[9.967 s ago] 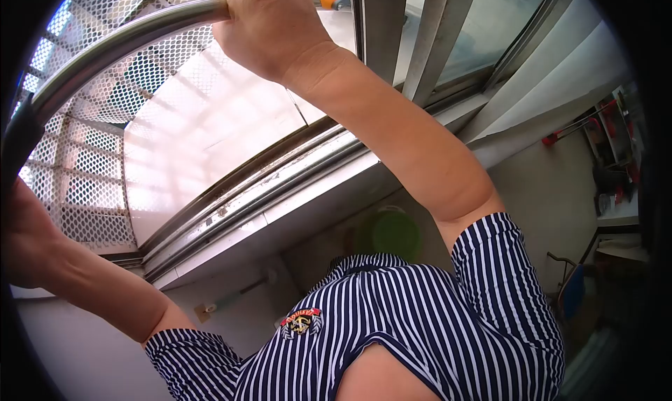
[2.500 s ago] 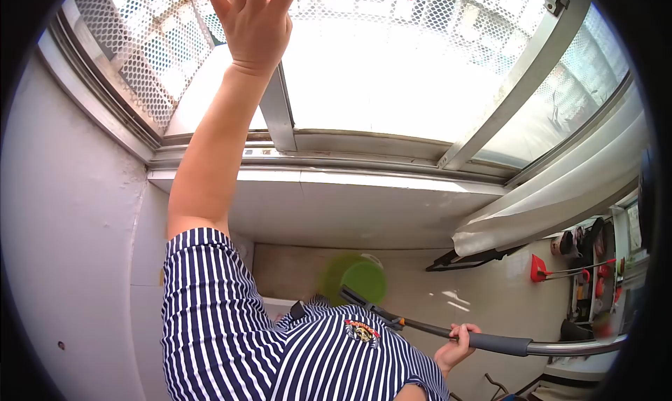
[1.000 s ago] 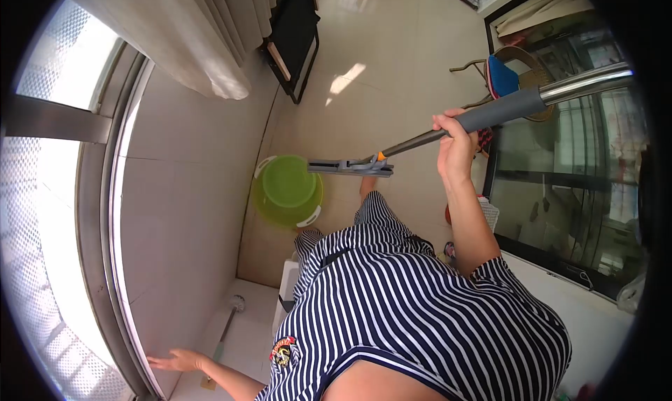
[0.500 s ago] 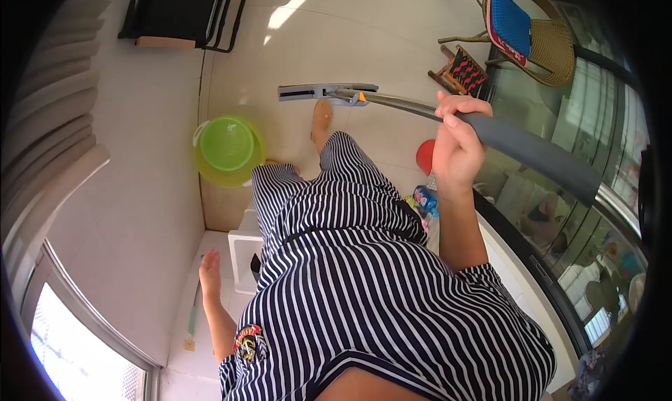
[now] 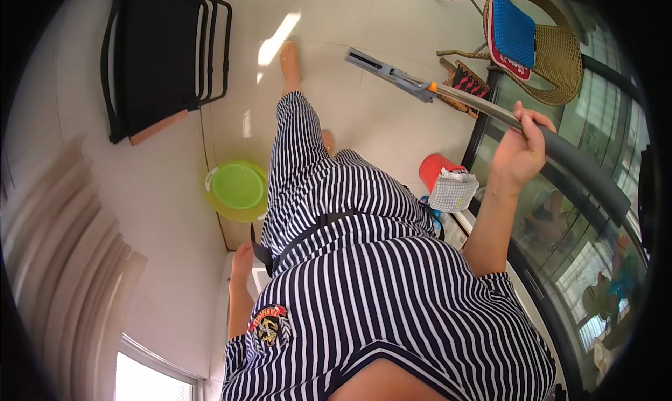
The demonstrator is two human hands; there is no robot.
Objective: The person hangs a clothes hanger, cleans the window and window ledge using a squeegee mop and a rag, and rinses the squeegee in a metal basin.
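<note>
My right hand (image 5: 521,145) is wrapped round the pole of a flat mop (image 5: 483,105), near its grey foam grip (image 5: 584,166). The mop's grey head (image 5: 388,73) is tilted and appears raised off the floor, close to the small wooden stool. My left hand (image 5: 242,259) hangs beside my hip with its fingers stretched out and nothing visible in them. A black strap (image 5: 260,248) dangles from my waist close to that hand.
A green basin (image 5: 239,185) stands by the left wall. Beyond it is a black folding chair (image 5: 157,58). To the right are a wicker chair (image 5: 560,47) with a blue cushion, a low stool (image 5: 465,82), a red bucket (image 5: 432,168) and glass doors (image 5: 560,240).
I have stepped forward with one leg. My right hand has moved right and slightly down, and the mop head has swung right and tilted. My left hand has come closer to my hip.
</note>
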